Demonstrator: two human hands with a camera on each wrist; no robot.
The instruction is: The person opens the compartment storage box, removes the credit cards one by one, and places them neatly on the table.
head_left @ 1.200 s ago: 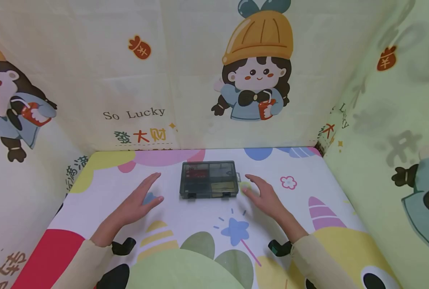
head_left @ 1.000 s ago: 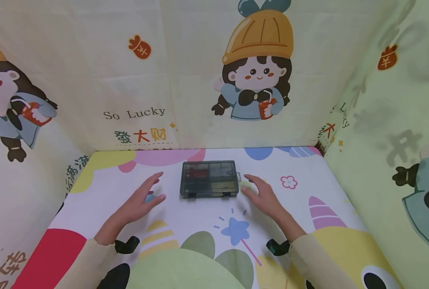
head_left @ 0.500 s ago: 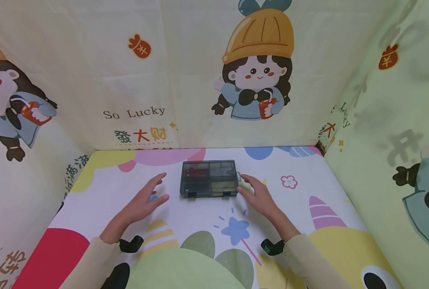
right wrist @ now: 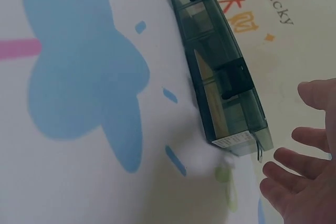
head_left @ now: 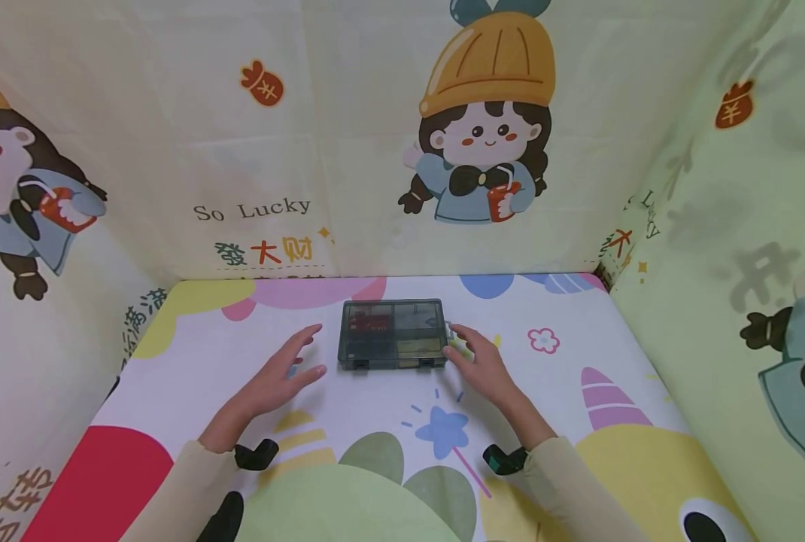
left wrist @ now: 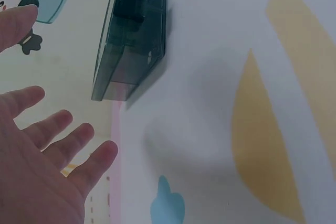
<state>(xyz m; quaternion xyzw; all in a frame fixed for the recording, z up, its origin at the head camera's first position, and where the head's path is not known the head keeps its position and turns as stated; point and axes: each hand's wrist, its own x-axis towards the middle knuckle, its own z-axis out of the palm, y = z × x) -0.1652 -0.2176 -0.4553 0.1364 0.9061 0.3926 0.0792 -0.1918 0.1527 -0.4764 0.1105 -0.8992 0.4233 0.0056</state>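
A dark translucent plastic case (head_left: 393, 335) with inner compartments lies flat on the table, its lid down and two black latches along the near side. Through the lid a red item shows at the back left and a pale yellowish one at the front right. My left hand (head_left: 282, 376) hovers left of the case, fingers spread and apart from it. On the other side, my right hand (head_left: 482, 365) has its fingertips right at the case's right edge, by a small loop. In the right wrist view, a white label (right wrist: 232, 139) shows on the case's end.
A cloth printed with cartoon shapes covers the table (head_left: 348, 406). Cream printed sheets form a back wall (head_left: 362, 150) and walls on both sides. Black wrist-worn devices (head_left: 256, 455) sit at each sleeve cuff.
Both hands have moved inward toward the case, the left hand to the right and the right hand slightly to the left. The case stays in place.
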